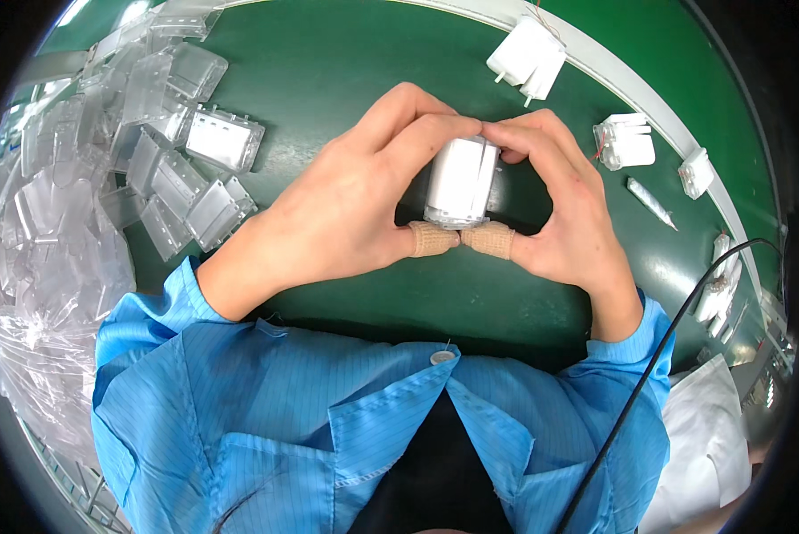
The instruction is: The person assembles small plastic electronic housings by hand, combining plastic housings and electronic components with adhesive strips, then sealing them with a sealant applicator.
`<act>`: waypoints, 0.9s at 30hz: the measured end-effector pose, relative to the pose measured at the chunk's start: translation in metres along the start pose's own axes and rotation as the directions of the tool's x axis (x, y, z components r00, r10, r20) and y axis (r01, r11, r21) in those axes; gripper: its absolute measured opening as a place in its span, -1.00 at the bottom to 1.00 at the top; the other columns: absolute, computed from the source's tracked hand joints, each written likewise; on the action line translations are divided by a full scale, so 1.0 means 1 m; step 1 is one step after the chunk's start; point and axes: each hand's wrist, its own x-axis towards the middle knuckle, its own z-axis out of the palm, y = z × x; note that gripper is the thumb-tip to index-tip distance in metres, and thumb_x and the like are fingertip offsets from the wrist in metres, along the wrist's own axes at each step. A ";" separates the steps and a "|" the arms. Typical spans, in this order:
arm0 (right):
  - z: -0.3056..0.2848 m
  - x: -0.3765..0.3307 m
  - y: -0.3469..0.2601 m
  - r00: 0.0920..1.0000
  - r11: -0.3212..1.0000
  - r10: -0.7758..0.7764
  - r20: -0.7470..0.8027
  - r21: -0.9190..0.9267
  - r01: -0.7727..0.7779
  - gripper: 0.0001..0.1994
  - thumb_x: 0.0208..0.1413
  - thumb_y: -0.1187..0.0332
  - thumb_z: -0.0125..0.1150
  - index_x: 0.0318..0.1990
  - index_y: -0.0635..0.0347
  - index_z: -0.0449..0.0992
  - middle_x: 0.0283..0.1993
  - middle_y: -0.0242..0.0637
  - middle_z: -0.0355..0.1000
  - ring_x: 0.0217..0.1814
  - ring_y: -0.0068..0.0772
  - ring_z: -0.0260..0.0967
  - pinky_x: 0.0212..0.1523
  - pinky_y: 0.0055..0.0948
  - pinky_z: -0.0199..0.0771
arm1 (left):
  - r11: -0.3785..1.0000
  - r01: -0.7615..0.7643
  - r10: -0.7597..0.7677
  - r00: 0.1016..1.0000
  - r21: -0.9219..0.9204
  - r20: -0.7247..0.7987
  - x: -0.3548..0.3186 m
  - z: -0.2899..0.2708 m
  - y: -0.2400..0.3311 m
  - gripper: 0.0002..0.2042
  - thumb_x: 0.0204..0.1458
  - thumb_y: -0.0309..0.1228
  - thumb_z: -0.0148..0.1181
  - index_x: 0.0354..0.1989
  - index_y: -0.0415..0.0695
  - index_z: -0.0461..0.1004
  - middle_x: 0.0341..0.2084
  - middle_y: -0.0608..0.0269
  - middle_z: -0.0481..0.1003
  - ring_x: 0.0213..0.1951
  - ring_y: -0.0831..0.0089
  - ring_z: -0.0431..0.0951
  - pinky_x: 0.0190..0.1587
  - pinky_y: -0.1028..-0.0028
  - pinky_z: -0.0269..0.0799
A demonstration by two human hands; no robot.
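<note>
Between my two hands, over the middle of the green table, is a small white box-shaped unit [460, 181] with a clear plastic casing along its near end. My left hand [351, 191] grips it from the left, fingertips at its far edge and thumb at its near end. From the other side, my right hand [568, 196] closes on the same unit in the same way. Both thumbs wear tan bandage wraps, and their tips almost meet below the unit. Part of its far edge is hidden under my fingers.
Clear plastic casings [173, 182] lie piled at the left, beside a clear plastic bag [44, 267]. White units with wires [528, 58] rest at the far right, with another white unit [626, 141] nearer. A small tube [650, 203] lies by my right hand. A black cable [644, 374] crosses the right side.
</note>
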 end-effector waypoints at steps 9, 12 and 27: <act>0.000 -0.001 0.002 1.000 0.998 0.013 0.006 0.067 -0.014 -0.34 -0.43 0.36 0.46 0.00 0.19 0.39 -0.08 -0.20 0.32 -0.07 -0.10 0.34 -0.09 -0.31 0.41 | 1.000 -0.010 0.010 1.000 0.029 -0.004 0.000 0.002 -0.001 -0.33 -0.44 -0.44 0.47 0.01 -0.16 0.39 -0.15 0.10 0.38 -0.10 0.18 0.44 -0.03 0.36 0.41; 0.000 -0.001 0.003 1.000 0.999 -0.011 0.002 0.051 0.010 -0.35 -0.42 0.34 0.46 -0.01 0.20 0.40 -0.11 -0.20 0.34 -0.09 -0.10 0.35 -0.12 -0.32 0.40 | 1.000 -0.017 0.017 1.000 0.013 -0.024 0.002 0.002 -0.004 -0.35 -0.44 -0.43 0.47 -0.01 -0.17 0.42 -0.16 0.11 0.39 -0.13 0.20 0.46 -0.06 0.37 0.43; -0.004 0.001 0.010 0.998 0.992 -0.062 0.014 0.115 0.060 -0.27 -0.38 0.23 0.53 0.06 0.22 0.37 -0.11 -0.18 0.36 -0.16 -0.28 0.34 -0.16 -0.42 0.41 | 0.994 -0.106 0.106 0.994 -0.022 0.007 0.002 0.000 -0.013 -0.29 -0.43 -0.44 0.47 0.06 -0.22 0.36 -0.14 0.06 0.36 -0.14 0.20 0.44 -0.09 0.39 0.40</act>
